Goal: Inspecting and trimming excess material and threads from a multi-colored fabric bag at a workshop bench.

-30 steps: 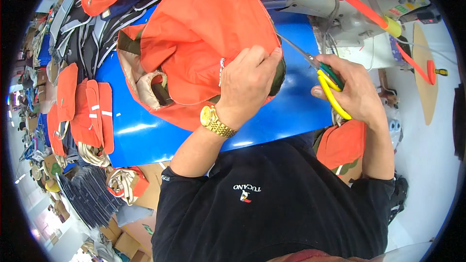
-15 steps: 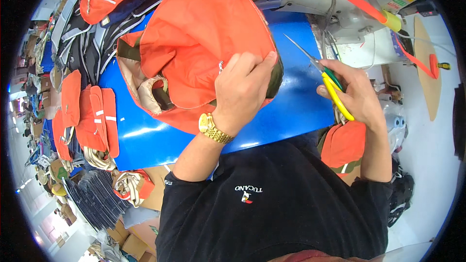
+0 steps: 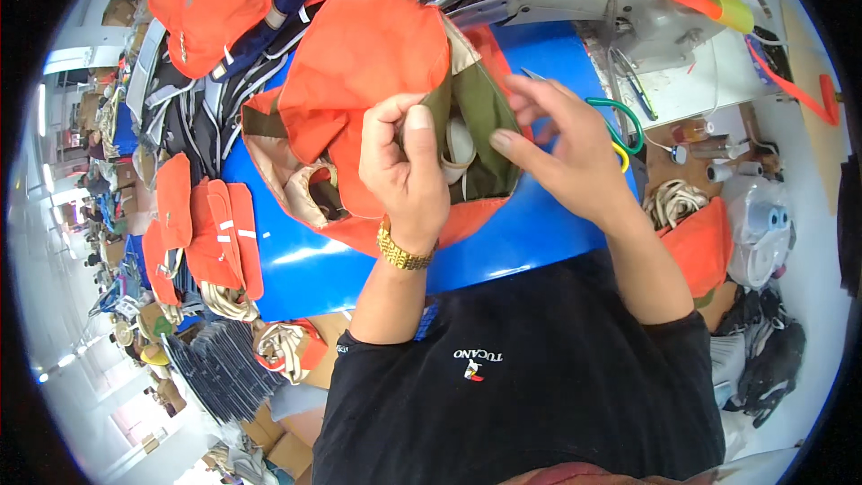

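Observation:
On the blue table top (image 3: pixel 557 216) lies an orange fabric bag (image 3: pixel 364 54), its mouth spread to show olive-green fabric (image 3: pixel 485 117) and a pale strap loop (image 3: pixel 459 145) inside. My left hand (image 3: pixel 409 171), with a gold watch at the wrist, is closed on the bag's edge, thumb against fingers. To the right, my right hand (image 3: pixel 575 148) has its fingers apart, the thumb tip over the olive fabric; whether it touches is unclear. Scissors with green and yellow handles (image 3: pixel 620 105) rest on the table behind the right hand, which partly hides them.
Part of a sewing machine (image 3: pixel 620 18) stands beyond the bag at the upper right. More orange pieces (image 3: pixel 202 224) are stacked on the left, with black and grey fabric (image 3: pixel 193 108) farther back. An orange bundle (image 3: pixel 700 251) sits right of the table.
The scissors have left my right hand and lie on the table. That hand has moved left to the bag. My left hand has turned and pulled the edge back, exposing the olive inside.

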A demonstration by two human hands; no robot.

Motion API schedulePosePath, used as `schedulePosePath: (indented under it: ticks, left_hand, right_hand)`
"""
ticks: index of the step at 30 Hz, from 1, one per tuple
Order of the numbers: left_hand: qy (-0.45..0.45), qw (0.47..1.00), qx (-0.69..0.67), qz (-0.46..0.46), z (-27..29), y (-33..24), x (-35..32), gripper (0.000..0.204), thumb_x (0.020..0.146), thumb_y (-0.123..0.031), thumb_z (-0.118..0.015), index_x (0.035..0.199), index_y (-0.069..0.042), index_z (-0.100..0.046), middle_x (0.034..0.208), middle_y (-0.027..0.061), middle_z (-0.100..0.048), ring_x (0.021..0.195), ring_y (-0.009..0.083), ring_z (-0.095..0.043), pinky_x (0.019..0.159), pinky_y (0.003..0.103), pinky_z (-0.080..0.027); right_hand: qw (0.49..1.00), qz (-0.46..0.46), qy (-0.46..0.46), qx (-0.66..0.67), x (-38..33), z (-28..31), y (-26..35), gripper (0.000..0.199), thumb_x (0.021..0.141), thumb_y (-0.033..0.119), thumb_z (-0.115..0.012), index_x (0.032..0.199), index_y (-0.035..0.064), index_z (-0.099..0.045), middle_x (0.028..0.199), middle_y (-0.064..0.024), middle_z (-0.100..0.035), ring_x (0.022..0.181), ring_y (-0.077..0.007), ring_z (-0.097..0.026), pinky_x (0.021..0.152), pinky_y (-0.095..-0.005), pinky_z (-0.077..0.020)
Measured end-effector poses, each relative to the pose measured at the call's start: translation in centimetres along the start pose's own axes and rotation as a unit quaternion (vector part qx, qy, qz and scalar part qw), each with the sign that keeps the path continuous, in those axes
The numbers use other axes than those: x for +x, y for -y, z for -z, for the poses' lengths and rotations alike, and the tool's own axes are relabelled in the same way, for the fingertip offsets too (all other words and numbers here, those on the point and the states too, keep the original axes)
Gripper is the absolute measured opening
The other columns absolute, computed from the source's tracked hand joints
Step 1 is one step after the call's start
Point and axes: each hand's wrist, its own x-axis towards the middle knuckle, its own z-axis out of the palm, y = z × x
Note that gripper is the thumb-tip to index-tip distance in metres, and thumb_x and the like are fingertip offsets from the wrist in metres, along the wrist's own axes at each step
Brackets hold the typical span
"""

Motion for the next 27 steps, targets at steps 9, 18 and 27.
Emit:
schedulePosePath:
  ticks: [9, 18, 27]
  left_hand:
    - [0.134, 0.934, 0.292, -0.155, 0.3, -1.0, 1.3, 0.026, 0.086, -0.004, -0.081, 0.111, -0.007, -0.079, 0.074, 0.0067, -0.062, 0.058, 0.0171, -0.058, 0.053, 0.030, -0.047]
    - [0.155, 0.926, 0.317, -0.131, 0.1, -1.4, 1.2, 0.027, 0.084, -0.004, -0.081, 0.111, -0.007, -0.079, 0.076, 0.0058, -0.062, 0.062, 0.0177, -0.064, 0.056, 0.030, -0.051]
    - [0.159, 0.927, 0.313, -0.132, -0.3, -1.4, 1.2, 0.027, 0.083, -0.005, -0.081, 0.110, -0.007, -0.079, 0.078, 0.0066, -0.064, 0.064, 0.0194, -0.066, 0.056, 0.031, -0.053]
  right_hand:
    - [0.931, -0.138, 0.084, 0.328, 2.4, -1.7, -1.7, 0.047, 0.095, 0.003, -0.071, 0.138, -0.0072, -0.056, 0.080, 0.0074, -0.046, 0.072, -0.0016, -0.044, 0.061, -0.0216, -0.0395]
    - [0.898, -0.123, 0.129, 0.402, 2.5, -1.7, -2.4, 0.053, 0.098, -0.002, -0.062, 0.148, -0.0064, -0.047, 0.095, 0.0050, -0.057, 0.082, -0.0002, -0.048, 0.070, -0.0188, -0.0409]
    - [0.881, -0.132, 0.136, 0.434, 2.5, -1.5, -2.0, 0.057, 0.098, -0.004, -0.060, 0.153, -0.0041, -0.044, 0.103, 0.0026, -0.065, 0.088, -0.0004, -0.056, 0.074, -0.0185, -0.0462]
